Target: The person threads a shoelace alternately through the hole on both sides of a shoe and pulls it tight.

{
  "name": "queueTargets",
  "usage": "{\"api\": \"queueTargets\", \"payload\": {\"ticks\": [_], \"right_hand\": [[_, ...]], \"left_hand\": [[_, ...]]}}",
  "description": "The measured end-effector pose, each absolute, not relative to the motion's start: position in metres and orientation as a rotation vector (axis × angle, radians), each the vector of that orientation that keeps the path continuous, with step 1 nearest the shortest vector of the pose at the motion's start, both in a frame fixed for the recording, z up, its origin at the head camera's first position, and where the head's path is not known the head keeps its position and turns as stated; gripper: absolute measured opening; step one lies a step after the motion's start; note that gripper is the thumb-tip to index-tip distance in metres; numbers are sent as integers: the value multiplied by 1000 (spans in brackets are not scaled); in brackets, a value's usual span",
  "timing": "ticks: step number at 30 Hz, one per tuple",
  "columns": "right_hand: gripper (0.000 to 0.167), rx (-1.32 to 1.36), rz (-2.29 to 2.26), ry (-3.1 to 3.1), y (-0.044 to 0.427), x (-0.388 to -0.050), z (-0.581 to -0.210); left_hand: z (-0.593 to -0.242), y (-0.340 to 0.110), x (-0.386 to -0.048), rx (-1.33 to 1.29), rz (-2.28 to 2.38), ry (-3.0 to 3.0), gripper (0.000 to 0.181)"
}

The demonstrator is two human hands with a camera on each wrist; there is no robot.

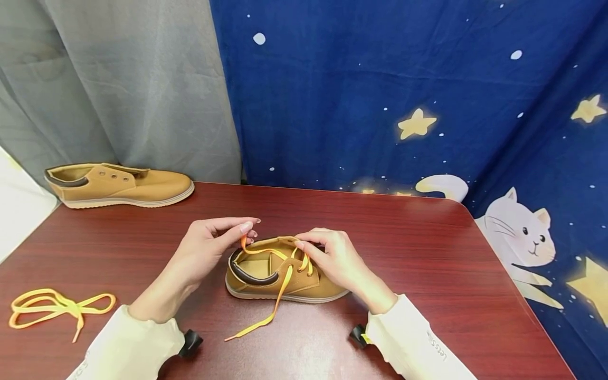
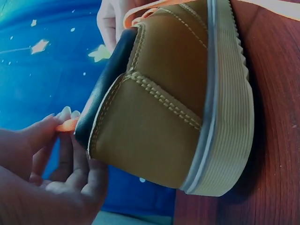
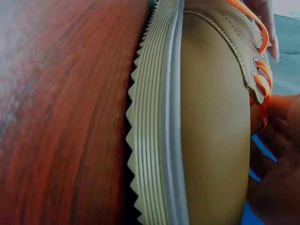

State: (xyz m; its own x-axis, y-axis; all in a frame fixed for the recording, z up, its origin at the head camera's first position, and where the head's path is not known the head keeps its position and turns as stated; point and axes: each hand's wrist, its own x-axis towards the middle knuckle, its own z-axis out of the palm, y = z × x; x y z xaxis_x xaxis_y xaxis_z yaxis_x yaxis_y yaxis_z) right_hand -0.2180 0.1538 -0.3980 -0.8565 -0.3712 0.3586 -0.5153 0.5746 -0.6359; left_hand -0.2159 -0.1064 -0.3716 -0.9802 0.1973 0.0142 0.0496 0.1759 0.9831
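Note:
A tan shoe with a dark collar stands on the table, its toe to the right. My left hand pinches one end of the orange-yellow lace above the heel opening; the left wrist view shows that lace end between thumb and fingers of the hand. My right hand is at the far side of the eyelets, fingers on the upper edge; whether it grips lace there is hidden. The lace's other end hangs over the near side onto the table. In the right wrist view, lace runs through several eyelets.
A second tan shoe, without a lace, stands at the table's far left edge. A looped yellow lace lies on the table at the left. Grey and blue curtains hang behind the table.

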Motion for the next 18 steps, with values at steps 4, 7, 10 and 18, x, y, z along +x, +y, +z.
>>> {"api": "queueTargets", "payload": {"ticks": [4,7,10,18], "right_hand": [[16,745,1139,-2618,154,-219,-399],[16,745,1136,-2616,154,-218,-399],[15,744,1139,-2615,153,-218,-398],[15,735,1148,-2610,153,-218,-399]], "left_hand": [[-368,-102,-212,286,1970,2405,33],[-364,-100,-207,334,1896,2494,29],[-361,-98,-203,413,1758,2538,28],[-358,-97,-199,450,1606,2513,33]]}}
